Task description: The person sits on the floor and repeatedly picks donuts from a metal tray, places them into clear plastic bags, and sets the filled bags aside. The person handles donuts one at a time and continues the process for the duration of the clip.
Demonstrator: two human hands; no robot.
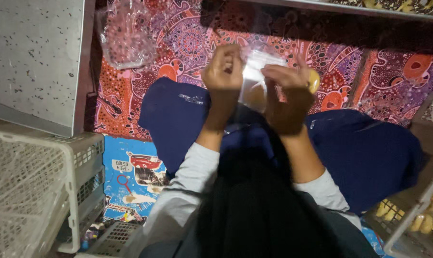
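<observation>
My left hand [223, 69] and my right hand [287, 91] are raised together over my lap, both gripping a small clear plastic bag [255, 76]. The bag holds something pale brown at its lower part. A round yellow piece [314, 80] shows at the fingertips of my right hand. My legs in dark blue trousers [178, 114] are crossed on the patterned cloth.
A red and purple patterned cloth [379, 71] covers the floor. A bundle of clear plastic bags [126, 36] lies at the upper left. A white plastic basket [44, 186] stands at the left. Another basket [424, 210] with yellow pieces sits at the lower right.
</observation>
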